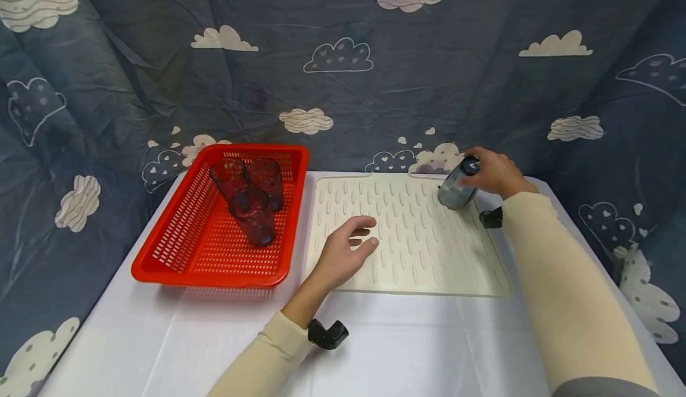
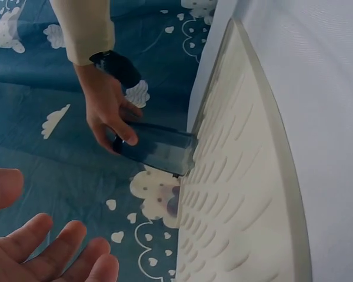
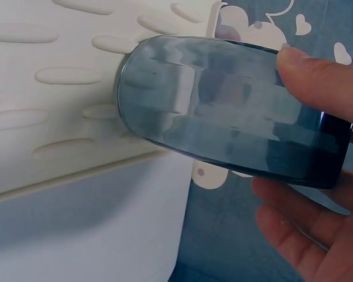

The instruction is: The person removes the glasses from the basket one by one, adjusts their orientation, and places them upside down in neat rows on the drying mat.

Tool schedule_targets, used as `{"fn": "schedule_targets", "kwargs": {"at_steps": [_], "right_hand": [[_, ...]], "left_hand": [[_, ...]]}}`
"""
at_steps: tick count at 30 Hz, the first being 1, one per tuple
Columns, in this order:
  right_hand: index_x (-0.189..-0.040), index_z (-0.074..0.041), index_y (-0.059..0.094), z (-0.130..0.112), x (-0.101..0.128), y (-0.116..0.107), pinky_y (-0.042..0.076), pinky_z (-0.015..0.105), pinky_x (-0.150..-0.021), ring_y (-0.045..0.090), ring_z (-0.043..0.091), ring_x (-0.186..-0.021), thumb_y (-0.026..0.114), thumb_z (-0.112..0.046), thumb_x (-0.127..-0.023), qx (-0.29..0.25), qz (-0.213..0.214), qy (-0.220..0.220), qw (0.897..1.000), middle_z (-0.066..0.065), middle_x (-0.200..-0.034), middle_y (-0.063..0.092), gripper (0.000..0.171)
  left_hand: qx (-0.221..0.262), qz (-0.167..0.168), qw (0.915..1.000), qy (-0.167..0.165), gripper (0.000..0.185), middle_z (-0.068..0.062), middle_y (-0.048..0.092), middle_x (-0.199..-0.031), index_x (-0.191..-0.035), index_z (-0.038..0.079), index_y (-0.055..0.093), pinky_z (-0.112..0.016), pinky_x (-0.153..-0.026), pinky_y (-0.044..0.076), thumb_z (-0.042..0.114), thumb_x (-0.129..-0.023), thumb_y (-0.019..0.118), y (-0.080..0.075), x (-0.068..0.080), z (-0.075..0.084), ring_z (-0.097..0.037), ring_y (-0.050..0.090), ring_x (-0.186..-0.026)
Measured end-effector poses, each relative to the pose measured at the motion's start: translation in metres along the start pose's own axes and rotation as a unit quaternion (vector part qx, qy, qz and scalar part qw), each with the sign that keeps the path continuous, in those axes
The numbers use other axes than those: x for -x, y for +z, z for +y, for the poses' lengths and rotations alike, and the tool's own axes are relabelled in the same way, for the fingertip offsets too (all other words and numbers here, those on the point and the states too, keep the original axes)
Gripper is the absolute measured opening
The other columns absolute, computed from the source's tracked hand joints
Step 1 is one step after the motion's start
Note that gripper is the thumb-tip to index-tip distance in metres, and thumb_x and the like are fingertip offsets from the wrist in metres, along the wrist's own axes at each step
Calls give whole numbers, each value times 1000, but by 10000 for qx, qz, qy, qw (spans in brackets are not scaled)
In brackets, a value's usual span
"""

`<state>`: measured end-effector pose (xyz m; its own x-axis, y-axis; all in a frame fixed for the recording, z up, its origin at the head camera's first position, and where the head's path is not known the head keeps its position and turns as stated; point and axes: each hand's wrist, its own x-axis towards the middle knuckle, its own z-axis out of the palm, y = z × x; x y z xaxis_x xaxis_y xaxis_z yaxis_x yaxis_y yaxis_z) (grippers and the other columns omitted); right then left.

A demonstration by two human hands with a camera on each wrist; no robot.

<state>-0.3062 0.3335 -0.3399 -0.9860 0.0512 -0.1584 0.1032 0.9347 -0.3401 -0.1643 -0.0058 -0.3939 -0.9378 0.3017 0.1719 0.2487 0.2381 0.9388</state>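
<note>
My right hand [image 1: 495, 172] grips a smoky grey tumbler [image 1: 457, 188] by its base end, tilted, with its rim touching the far right corner of the cream ridged drying mat [image 1: 407, 266]. In the right wrist view the tumbler [image 3: 223, 108] fills the frame, my thumb on top and fingers [image 3: 309, 235] below. The left wrist view shows the tumbler [image 2: 156, 147] from the side, mouth down on the mat [image 2: 241, 194]. My left hand [image 1: 345, 254] rests open on the mat's near left part, holding nothing; its fingers [image 2: 53, 252] are spread.
A red perforated basket [image 1: 187, 248] stands left of the mat with three dark tumblers [image 1: 252, 215] upright inside. A white cloth [image 1: 375, 349] covers the table. Blue cloud-print fabric [image 1: 343, 58] hangs close behind and to both sides.
</note>
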Motion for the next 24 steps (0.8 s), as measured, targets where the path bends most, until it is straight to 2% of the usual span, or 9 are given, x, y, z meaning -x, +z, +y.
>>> {"fn": "schedule_targets", "kwargs": {"at_steps": [11,24], "right_hand": [[-153,-10,32,4,-6,2,39,71,-102,38,55,-131,71,-35,-89,-133,36,31,9999,33,-151,35,79],[-156,-12,27,8,-8,5,32,74,-106,29,57,-138,67,-38,-92,-114,-76,128,9998,32,-156,28,80]], "left_hand": [[-256,-299,9988,-288,40,-11,61,-135,-133,9,56,-45,-104,50,16,-94,59,11,-3,1,-29,59,-125],[-500,-426,9973,-341,42,-8,62,-135,-134,10,56,-43,-102,51,20,-94,60,22,-2,-4,-26,59,-124]]}}
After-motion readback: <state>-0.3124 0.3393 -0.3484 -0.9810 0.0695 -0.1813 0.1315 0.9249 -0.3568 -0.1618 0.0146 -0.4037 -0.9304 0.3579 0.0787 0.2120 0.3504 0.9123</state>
